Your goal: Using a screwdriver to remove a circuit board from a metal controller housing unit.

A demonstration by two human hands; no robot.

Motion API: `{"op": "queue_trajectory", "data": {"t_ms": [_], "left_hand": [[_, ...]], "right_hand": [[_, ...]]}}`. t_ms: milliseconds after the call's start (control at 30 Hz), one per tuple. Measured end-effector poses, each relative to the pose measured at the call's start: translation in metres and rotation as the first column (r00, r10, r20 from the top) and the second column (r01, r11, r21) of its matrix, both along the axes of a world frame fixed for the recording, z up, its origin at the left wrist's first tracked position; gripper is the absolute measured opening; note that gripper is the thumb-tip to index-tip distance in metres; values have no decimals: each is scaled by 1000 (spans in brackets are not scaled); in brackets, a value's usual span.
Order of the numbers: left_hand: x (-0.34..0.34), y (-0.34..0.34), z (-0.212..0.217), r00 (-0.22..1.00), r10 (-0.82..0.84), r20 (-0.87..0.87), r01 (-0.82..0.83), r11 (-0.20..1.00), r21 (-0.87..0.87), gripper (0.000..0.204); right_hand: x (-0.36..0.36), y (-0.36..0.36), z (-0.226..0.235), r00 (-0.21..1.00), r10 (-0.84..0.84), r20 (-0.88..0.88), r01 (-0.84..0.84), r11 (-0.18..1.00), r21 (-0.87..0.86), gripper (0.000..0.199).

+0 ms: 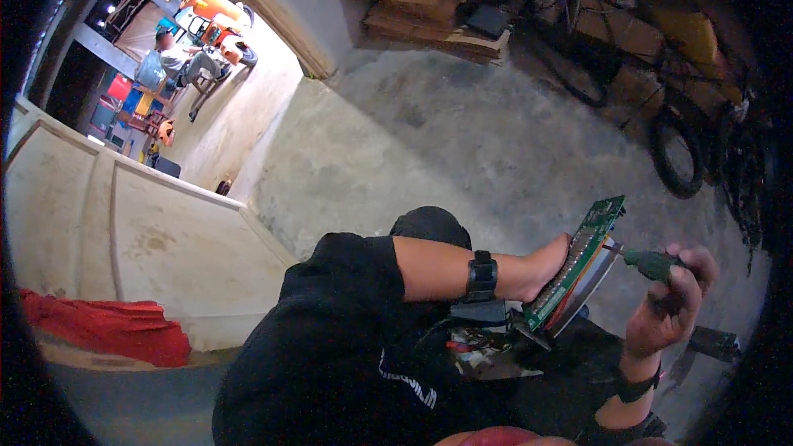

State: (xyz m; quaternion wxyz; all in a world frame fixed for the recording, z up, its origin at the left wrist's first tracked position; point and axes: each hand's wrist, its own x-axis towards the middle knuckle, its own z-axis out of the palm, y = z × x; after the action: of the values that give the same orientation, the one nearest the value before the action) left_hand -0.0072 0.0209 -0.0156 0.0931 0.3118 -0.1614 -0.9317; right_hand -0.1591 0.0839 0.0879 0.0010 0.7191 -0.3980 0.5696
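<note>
Rough grey concrete floor fills most of the view, with flattened and stacked cardboard boxes at the far wall and a dark tangle of bicycles to the far right. Pale plywood panels stand at the left, a red cloth lying at their foot. Beyond them, through a bright doorway, another person sits among orange and red plastic things.

Close in, the left hand, a black wristband on its wrist, is closed on a green circuit board. It grips the board from behind its left face, so the fingers are mostly hidden. The board stands tilted on edge, its upper corner pointing away from the person, with a pale panel and coloured wires just behind it.

The right hand is just right of the board, its grip closed round the green handle of a screwdriver. The thin shaft runs left from this grip and its tip meets the board's upper part. So the board sits between the two grips, held by the left and touched by the tool from the right.

Below the left grip, a dark opened device with wires rests on the person's lap, against the black shirt.
</note>
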Motion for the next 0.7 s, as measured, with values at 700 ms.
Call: {"op": "queue_trajectory", "data": {"t_ms": [700], "left_hand": [[3,-7,-13,999,-8,-48,7,1000,-31,62]], "right_hand": [[-1,-8,-8,995,95,-23,-96,994,-47,26]]}}
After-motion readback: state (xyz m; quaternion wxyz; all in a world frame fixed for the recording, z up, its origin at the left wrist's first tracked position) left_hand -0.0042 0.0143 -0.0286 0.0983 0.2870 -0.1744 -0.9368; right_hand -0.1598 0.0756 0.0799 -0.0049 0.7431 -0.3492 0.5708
